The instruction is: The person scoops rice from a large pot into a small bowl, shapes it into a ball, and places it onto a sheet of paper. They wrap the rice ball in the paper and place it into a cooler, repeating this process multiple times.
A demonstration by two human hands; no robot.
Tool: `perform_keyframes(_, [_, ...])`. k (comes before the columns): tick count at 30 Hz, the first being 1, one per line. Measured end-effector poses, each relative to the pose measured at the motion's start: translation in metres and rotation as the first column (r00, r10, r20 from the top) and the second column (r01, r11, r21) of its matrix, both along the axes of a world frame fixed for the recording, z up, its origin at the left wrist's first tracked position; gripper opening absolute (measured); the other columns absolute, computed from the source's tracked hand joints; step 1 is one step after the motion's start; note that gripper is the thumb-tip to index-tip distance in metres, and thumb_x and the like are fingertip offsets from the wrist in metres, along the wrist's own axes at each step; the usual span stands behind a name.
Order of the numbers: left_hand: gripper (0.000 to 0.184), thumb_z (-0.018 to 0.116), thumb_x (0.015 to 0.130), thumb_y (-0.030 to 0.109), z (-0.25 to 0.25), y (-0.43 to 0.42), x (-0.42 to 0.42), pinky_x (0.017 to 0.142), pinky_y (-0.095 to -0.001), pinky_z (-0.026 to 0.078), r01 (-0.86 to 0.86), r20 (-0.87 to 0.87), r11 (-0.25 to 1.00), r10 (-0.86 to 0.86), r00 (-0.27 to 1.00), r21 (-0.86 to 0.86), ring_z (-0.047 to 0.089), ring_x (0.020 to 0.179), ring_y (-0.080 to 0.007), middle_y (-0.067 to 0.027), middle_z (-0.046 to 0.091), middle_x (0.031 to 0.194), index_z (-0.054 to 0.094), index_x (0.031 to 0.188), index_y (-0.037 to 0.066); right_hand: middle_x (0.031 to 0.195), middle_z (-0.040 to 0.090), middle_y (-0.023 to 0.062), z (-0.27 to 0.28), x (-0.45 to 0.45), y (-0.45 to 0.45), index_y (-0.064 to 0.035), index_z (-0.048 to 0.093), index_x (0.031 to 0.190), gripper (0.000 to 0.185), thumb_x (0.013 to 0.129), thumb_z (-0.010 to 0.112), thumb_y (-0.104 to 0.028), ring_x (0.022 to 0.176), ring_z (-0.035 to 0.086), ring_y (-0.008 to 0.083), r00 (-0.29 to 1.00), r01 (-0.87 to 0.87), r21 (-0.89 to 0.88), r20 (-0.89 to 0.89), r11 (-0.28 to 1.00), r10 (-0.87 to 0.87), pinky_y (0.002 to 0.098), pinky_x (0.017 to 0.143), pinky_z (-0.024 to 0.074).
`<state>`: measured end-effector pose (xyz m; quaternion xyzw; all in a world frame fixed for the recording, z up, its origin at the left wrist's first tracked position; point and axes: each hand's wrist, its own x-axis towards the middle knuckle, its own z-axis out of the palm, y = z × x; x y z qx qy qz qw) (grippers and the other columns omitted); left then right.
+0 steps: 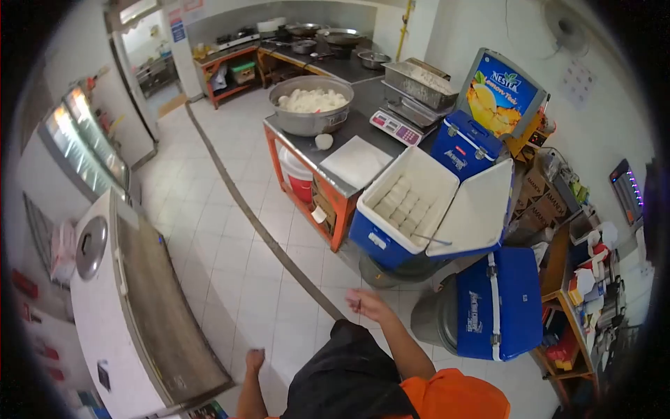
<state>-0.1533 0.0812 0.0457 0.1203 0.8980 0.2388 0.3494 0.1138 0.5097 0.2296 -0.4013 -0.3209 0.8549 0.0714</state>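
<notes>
The right hand is held above the tiled floor, its fingers loosely curled; whether anything is pinched cannot be told. The left hand is held apart from the chest freezer, its finger state unclear. The open cooler is placed by the bench, its lid swung right. Walking room is left between freezer and bench edge.

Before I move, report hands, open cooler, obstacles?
Left hand, right hand off all surfaces. Open cooler: pale items in rows. Closed cooler close on right.
</notes>
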Motion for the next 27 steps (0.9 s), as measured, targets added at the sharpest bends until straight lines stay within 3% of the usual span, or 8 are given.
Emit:
perform_keyframes(8, [0.031,0.061,0.091,0.023,0.094,0.334,-0.172,0.07,-0.0323,0.054,-0.146,0.023,0.884,0.152,0.988,0.444,0.068,0.081,-0.0199,-0.0143,0.07,0.09,0.064,0.103,-0.007,0.093,0.064,0.0025,0.041,-0.18,0.364,-0.0052,0.06,0.115,0.028,0.09,0.067,-0.016,0.076,0.06,0.0115,0.982,0.188,0.533,-0.08,0.825,-0.172,0.0255,0.062,0.0497])
perform_keyframes(11, [0.032,0.06,0.093,0.023,0.096,0.411,-0.199,0.068,-0.031,0.053,-0.294,0.217,0.853,0.218,0.952,0.432,0.068,0.084,-0.02,-0.0134,0.07,0.096,0.062,0.11,-0.005,0.093,0.064,0.0065,-0.07,-0.233,0.574,-0.0042,0.06,0.107,0.035,0.082,0.076,-0.021,0.084,0.062,0.0156,0.867,-0.059,0.877,0.282,0.476,-0.412,0.0319,0.07,0.0522])
perform_keyframes(12, [0.033,0.06,0.094,0.023,0.107,0.427,-0.201,0.068,-0.0303,0.053,-0.394,0.359,0.858,0.271,0.893,0.33,0.068,0.085,-0.0203,-0.0131,0.069,0.099,0.06,0.113,-0.004,0.097,0.066,0.0116,-0.099,-0.24,0.617,-0.0035,0.06,0.105,0.036,0.078,0.077,-0.019,0.091,0.064,0.0234,0.748,-0.12,0.977,0.205,0.175,-0.632,0.0367,0.08,0.0515])
perform_keyframes(14, [0.036,0.053,0.096,0.022,0.136,0.462,-0.215,0.075,-0.0329,0.053,-0.306,0.411,0.874,0.138,0.901,0.378,0.066,0.093,-0.0237,-0.0154,0.066,0.109,0.055,0.121,-0.003,0.11,0.064,0.0203,-0.124,-0.228,0.68,-0.0011,0.059,0.108,0.036,0.077,0.072,-0.013,0.103,0.061,0.0345,0.683,-0.337,0.941,0.244,-0.001,-0.688,0.0409,0.088,0.0494])
perform_keyframes(17, [0.035,0.052,0.098,0.022,0.169,0.528,-0.261,0.078,-0.0344,0.054,-0.36,0.472,0.867,0.172,0.865,0.343,0.066,0.096,-0.0245,-0.016,0.066,0.11,0.055,0.123,-0.003,0.113,0.062,0.0213,-0.08,-0.224,0.713,-0.0015,0.058,0.116,0.045,0.075,0.072,-0.015,0.111,0.057,0.0371,0.476,-0.554,0.773,0.598,0.309,-0.645,0.044,0.097,0.0453])
perform_keyframes(21, [0.035,0.053,0.098,0.025,0.214,0.632,-0.342,0.079,-0.0339,0.054,-0.427,0.549,0.791,0.141,0.824,0.438,0.065,0.094,-0.0212,-0.0142,0.066,0.107,0.057,0.119,-0.002,0.112,0.062,0.0237,-0.005,-0.256,0.681,0.0016,0.056,0.118,0.046,0.081,0.071,-0.02,0.11,0.056,0.0396,0.271,-0.682,0.679,0.578,0.269,-0.77,0.0454,0.096,0.0447])
perform_keyframes(26, [0.048,0.046,0.099,0.04,0.219,0.794,-0.507,0.09,-0.0373,0.049,-0.332,0.397,0.672,0.061,0.916,0.662,0.061,0.104,-0.02,-0.0118,0.064,0.118,0.057,0.123,0.0,0.136,0.051,0.0202,-0.021,-0.32,0.641,-0.0029,0.052,0.132,0.053,0.095,0.058,-0.04,0.119,0.052,0.0358,0.647,-0.025,0.921,0.311,0.388,-0.696,0.0447,0.095,0.0442])
perform_keyframes(27, [0.051,0.045,0.099,0.043,0.24,0.833,-0.537,0.093,-0.0387,0.047,-0.357,0.416,0.653,0.07,0.906,0.668,0.06,0.107,-0.0204,-0.0119,0.063,0.119,0.057,0.123,0.0,0.147,0.041,0.0152,0.039,-0.372,0.603,-0.0059,0.038,0.146,0.066,0.099,0.047,-0.051,0.127,0.046,0.0323,0.608,0.69,0.426,0.099,0.585,-0.788,0.0433,0.102,0.0389])
